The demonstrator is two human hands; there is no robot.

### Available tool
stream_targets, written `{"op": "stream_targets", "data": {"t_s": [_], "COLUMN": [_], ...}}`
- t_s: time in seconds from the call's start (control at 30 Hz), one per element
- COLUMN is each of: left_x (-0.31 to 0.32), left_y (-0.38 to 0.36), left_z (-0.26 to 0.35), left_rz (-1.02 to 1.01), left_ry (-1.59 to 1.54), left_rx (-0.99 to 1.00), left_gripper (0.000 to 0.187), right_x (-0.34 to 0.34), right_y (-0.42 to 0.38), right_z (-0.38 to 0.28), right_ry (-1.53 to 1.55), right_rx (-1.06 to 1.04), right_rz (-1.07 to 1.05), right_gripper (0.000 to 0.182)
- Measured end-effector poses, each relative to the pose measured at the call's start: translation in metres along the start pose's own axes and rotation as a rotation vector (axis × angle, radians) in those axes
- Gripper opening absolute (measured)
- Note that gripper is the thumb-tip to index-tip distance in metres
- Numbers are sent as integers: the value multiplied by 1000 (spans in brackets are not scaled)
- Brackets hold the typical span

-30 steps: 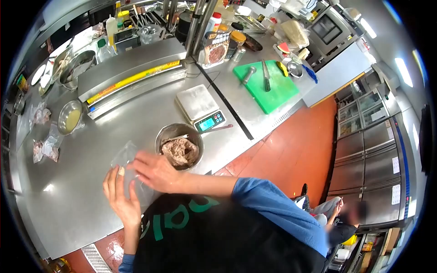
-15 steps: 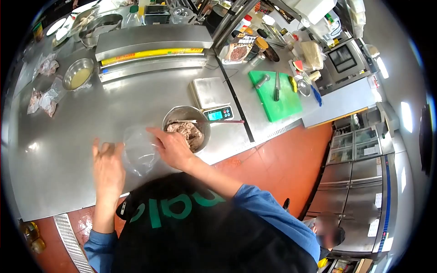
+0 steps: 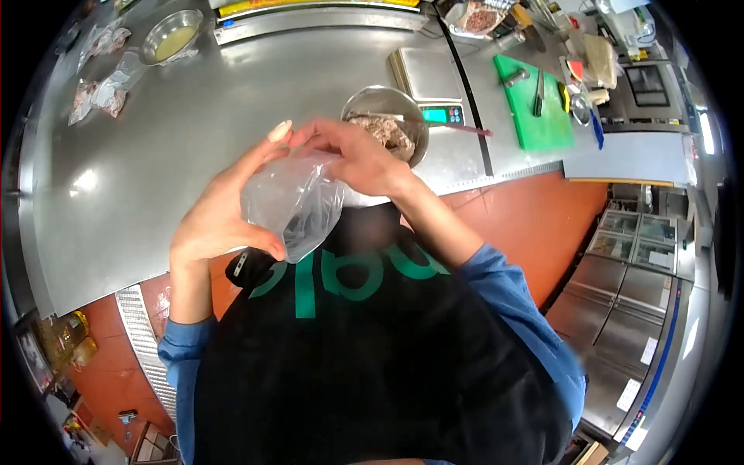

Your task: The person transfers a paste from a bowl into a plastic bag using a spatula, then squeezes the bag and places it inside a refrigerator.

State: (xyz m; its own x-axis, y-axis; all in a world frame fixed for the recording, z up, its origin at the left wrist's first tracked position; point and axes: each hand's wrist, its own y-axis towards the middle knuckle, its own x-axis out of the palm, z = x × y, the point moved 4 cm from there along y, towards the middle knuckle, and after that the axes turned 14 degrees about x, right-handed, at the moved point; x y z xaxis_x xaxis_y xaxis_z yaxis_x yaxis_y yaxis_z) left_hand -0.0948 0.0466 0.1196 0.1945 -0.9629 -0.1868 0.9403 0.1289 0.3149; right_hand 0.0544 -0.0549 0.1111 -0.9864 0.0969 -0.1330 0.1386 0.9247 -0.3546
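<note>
Both hands hold a clear plastic bag point(image 3: 298, 201) in front of the black apron. My left hand point(image 3: 225, 205) curves round the bag's left side, thumb low against it and fingers at the top. The fingers of my right hand point(image 3: 356, 155) are bent over the bag's upper right edge. Just beyond the right hand stands a metal bowl point(image 3: 422, 128) of minced meat point(image 3: 391, 136), with a thin stick lying across it. A digital scale point(image 3: 430, 74) with a lit display sits behind the bowl.
A green cutting board point(image 3: 535, 108) with a knife point(image 3: 539, 93) lies at the right. At the upper left are a bowl of yellowish liquid point(image 3: 177, 39) and bagged meat point(image 3: 108, 94). A wrap dispenser point(image 3: 318, 25) stands at the back.
The left hand has come to the bag and now holds it with the right. Both hands and the bag are raised nearer the camera. The view has shifted, so the counter's contents appear higher and further right.
</note>
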Motion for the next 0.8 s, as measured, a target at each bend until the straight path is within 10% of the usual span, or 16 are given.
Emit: {"op": "stream_targets", "data": {"t_s": [0.3,0.43,0.47,0.5,0.57,0.8], "left_x": [9,4,2,-2,-8,-2], "left_y": [4,1,-3,-7,-8,17], "left_z": [-11,-34,-42,-52,-67,-76], "left_rz": [-83,-130,-143,-134,-126,-58], "left_ry": [182,282,281,356,432,643], "left_rx": [-199,-299,-300,-331,-353,-107], "left_gripper": [113,94,94,90,87,71], "right_x": [-13,-51,-79,-96,-133,-158], "right_y": [6,-24,-28,-33,-45,-34], "right_z": [40,-5,4,-7,1,79], "right_ry": [318,-789,-820,-1093,-1346,-1529], "right_rx": [219,222,-92,190,121,267], "right_rz": [28,143,370,385,571,457], "right_gripper": [28,57,59,58,41,31]}}
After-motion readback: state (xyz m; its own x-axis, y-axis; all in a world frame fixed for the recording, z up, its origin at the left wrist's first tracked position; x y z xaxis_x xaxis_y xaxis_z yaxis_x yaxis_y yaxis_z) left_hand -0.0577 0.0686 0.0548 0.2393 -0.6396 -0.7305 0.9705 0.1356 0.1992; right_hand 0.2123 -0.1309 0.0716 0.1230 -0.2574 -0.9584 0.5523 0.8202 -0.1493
